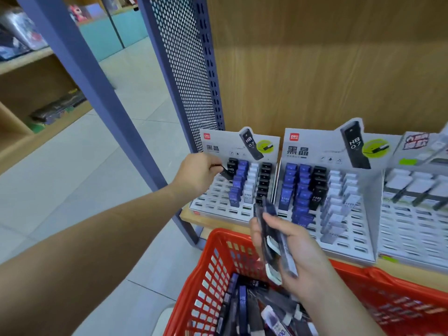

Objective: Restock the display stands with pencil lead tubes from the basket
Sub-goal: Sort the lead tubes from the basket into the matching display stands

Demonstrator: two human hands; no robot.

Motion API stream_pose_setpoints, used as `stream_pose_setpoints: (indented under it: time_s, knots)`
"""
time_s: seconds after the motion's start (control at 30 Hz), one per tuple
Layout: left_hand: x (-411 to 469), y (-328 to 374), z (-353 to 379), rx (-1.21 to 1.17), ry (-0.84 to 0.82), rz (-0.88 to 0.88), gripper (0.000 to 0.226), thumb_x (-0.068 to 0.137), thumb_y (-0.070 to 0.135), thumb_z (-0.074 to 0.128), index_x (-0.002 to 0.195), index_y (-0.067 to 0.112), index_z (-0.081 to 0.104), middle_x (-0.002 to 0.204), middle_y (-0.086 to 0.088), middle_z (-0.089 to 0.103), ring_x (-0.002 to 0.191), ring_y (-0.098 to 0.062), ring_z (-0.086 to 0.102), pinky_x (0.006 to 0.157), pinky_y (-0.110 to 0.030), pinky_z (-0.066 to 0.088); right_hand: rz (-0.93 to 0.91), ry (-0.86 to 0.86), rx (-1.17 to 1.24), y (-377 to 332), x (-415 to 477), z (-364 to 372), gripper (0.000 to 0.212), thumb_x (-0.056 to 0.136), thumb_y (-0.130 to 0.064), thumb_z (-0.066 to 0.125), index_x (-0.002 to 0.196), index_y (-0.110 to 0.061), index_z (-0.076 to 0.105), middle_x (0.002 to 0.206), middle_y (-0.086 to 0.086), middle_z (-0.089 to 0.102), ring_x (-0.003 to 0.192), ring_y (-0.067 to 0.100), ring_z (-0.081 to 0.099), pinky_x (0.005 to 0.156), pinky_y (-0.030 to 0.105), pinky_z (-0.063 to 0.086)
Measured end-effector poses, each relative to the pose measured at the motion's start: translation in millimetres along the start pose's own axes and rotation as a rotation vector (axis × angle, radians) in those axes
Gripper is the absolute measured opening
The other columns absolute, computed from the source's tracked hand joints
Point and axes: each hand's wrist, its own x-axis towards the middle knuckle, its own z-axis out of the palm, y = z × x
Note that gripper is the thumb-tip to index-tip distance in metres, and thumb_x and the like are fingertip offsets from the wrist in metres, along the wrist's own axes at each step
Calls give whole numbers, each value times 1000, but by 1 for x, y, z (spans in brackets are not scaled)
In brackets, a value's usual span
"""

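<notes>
Lead tube (228, 171) tilted, btm twd stand (211, 202)

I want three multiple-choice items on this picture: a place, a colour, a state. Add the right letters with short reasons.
1. The left hand holds the black tube where? A. at the left stand B. on the floor C. at the right stand
2. The basket is: A. blue B. red C. green
3. The right hand: A. is open, empty B. grips several tubes C. rests on the shelf
1 A: the tube is at its back left slots. 2 B: its mesh walls are red. 3 B: fingers curl round a bundle.
</notes>
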Motion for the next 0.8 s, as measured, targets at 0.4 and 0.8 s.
stream_pose_setpoints:
  time_s: [0.4,0.8]
  knots:
    - [10,10,17,311,-100,150,35,90,-3,49,117,11,65,111,-10,62,103,-30,59,88,-39,50,-36,-21,-17,-3,-1,-3,31,82,-15,64,105,4,66,81,17,73,68,22,74,51,29,58]
    - [2,36,-10,-254,-18,-243,21,95,27,55,109,16,65,88,-1,68,74,-17,60,69,-28,50,-256,-75,1,-17,-7,12,29,95,-1,54,124,1,56,99,21,74,85,28,75,64,33,61]
